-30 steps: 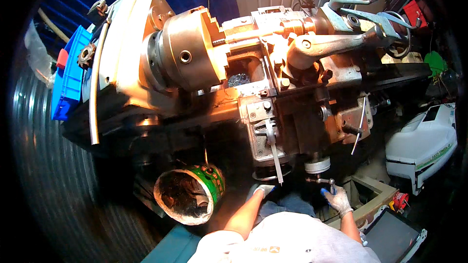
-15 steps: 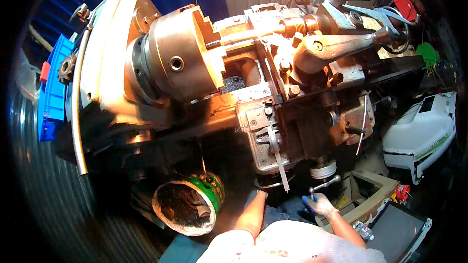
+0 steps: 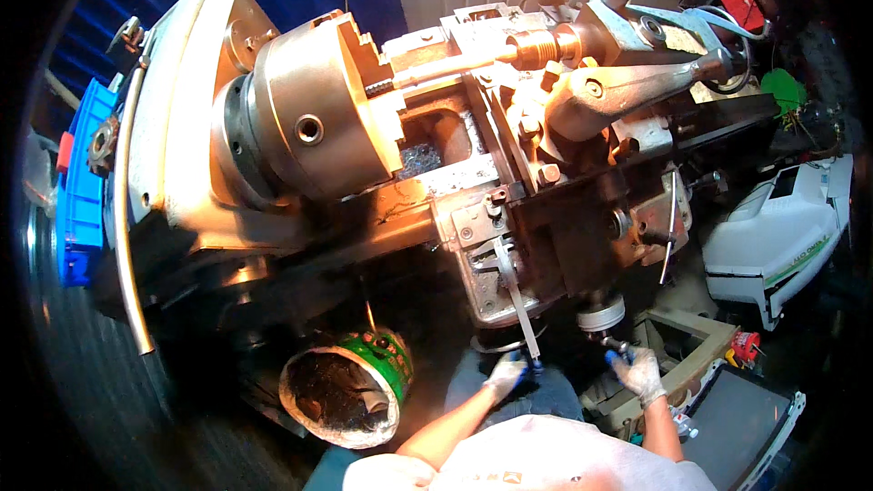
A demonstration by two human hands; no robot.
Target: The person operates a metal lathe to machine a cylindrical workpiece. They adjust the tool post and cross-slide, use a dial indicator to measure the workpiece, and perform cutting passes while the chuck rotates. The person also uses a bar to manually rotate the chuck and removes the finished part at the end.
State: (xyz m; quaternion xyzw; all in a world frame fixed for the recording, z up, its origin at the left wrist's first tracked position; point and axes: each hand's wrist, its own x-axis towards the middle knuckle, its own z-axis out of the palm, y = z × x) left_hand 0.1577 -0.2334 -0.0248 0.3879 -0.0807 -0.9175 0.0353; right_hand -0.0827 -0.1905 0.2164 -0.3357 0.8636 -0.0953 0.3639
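— So, what's changed at the lathe?

— Left hand (image 3: 505,375) has shifted from beside the dark handwheel (image 3: 496,348) to near the lower end of the caliper (image 3: 516,295). Crank handle (image 3: 613,342) now at a different angle. My judgement: the crank has been turned, so the slide's setting has probably altered slightly.

— State of your hands?

— Left: gloved, fingers bunched; cannot tell whether they touch the caliper. Right hand (image 3: 642,375): blue fingertips partly curled, just beside the crank's end; grip too small to confirm.

— And where's the caliper?

— Lying along the carriage plate (image 3: 484,298), lower end jutting past the front edge, toward me. Bar (image 3: 446,65) runs from the chuck (image 3: 305,114) toward the tailstock.

— Count?

— Two hands. One each: caliper, crank, chuck, bar. Nearby, one green-sided bucket (image 3: 393,362), one blue bin (image 3: 86,191), one white housing (image 3: 773,241).
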